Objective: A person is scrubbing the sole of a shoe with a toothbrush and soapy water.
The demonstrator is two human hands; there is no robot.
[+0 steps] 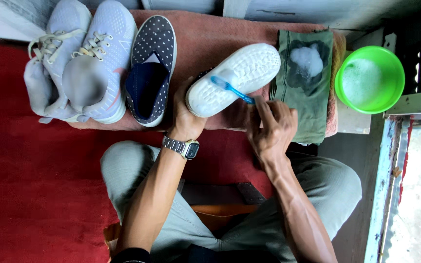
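The left hand (pixel 187 114) gripped the heel end of an upturned shoe (pixel 235 78), fingers curled around its edge, white sole facing up. The right hand (pixel 271 127) pinched a blue toothbrush (pixel 230 88), its bristles resting on the sole. The shoe lay on a pink towel (pixel 205 39), just beside a dotted navy slip-on (pixel 151 68) and a green cloth (pixel 305 83) holding foam. A green bowl (pixel 371 100) of suds stood apart at the right edge. Grey sneakers (pixel 81 58) crowded the towel's left end.
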